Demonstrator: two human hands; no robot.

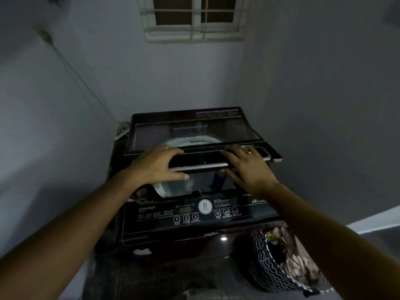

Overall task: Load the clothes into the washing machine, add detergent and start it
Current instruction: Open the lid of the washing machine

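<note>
A dark top-loading washing machine (151, 228) stands in a dim corner. Its folding glass lid (194, 131) is partly raised and bent at the hinge. My left hand (158, 165) grips the lid's front edge from the left, fingers on top and thumb underneath. My right hand (249, 167), with a ring on one finger, grips the same edge from the right. Under the lid the white drum rim (160, 189) shows, with something pale inside. A pile of clothes (281, 256), one with a black-and-white wavy pattern, lies to the right of the machine's front.
The control panel (194, 213) with buttons marked 1, 2 and 3 faces me below the lid. Grey walls close in on the left, back and right. A barred window (194, 18) sits high on the back wall. A cable (71, 68) runs down the left wall.
</note>
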